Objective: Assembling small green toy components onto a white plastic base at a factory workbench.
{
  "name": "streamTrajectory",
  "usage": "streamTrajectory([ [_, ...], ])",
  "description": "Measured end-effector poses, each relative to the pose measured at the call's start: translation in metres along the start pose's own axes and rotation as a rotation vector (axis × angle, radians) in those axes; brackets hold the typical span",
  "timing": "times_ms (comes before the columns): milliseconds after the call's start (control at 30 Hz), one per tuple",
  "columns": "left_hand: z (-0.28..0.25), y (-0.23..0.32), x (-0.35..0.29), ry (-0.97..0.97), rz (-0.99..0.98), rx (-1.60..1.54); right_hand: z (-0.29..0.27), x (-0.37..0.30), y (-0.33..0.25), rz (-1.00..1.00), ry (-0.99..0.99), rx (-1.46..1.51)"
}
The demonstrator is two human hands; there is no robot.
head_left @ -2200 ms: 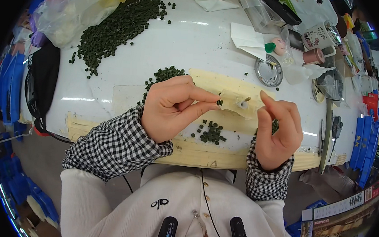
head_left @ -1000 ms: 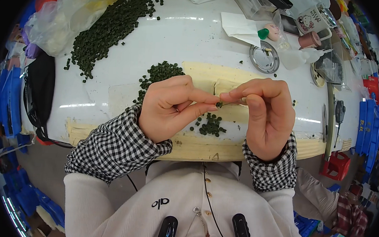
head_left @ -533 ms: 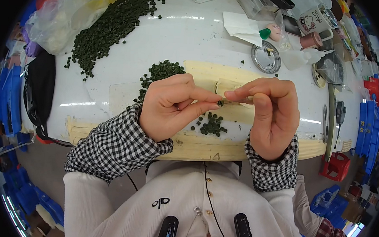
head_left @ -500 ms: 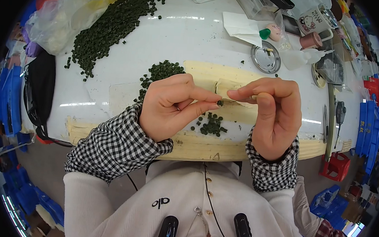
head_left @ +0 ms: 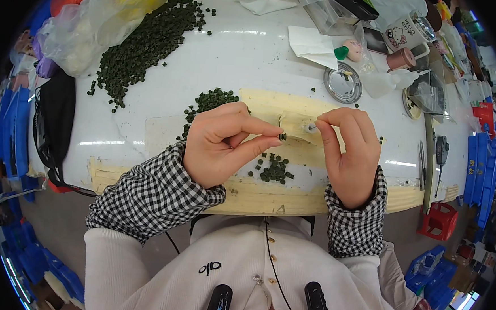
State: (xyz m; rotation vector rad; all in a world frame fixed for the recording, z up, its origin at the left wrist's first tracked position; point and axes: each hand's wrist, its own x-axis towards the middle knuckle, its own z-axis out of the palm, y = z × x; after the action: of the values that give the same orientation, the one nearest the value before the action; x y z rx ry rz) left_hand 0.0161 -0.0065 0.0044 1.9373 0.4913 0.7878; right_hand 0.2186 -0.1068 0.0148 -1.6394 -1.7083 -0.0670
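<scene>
My left hand (head_left: 220, 139) pinches a small dark green spool-shaped piece (head_left: 283, 136) between thumb and forefinger. Across from it, my right hand (head_left: 353, 156) is closed in a pinch on a small grey-white tip (head_left: 311, 126); the rest of that object is hidden by the fingers. The two held things are apart. Behind them a cream pad (head_left: 291, 121) lies on a yellowish sheet (head_left: 260, 99). A little cluster of loose green pieces (head_left: 275, 171) lies below the hands, and a larger heap (head_left: 213, 100) sits behind my left hand.
A big pile of green pieces (head_left: 147, 43) spreads at the far left, beside plastic bags (head_left: 76, 42). At the right are a round metal dish (head_left: 343, 84), a white tissue (head_left: 313, 45), a mug (head_left: 403, 32), tweezers (head_left: 421, 165) and a black-handled tool (head_left: 441, 152).
My right hand has drawn back slightly from the green piece and turned, its fingers now pointing away from me and a grey-white tip showing. The left hand keeps its pinch.
</scene>
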Motion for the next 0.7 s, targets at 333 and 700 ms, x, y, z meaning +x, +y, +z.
streamTrajectory([
  [333, -0.001, 0.000, -0.001, 0.105, 0.021, 0.015, -0.001, -0.010, -0.037, 0.126, -0.088, 0.455],
  [700, -0.001, 0.004, -0.002, 0.104, 0.012, 0.058, 0.013, -0.013, -0.031, 0.139, -0.177, 0.625],
])
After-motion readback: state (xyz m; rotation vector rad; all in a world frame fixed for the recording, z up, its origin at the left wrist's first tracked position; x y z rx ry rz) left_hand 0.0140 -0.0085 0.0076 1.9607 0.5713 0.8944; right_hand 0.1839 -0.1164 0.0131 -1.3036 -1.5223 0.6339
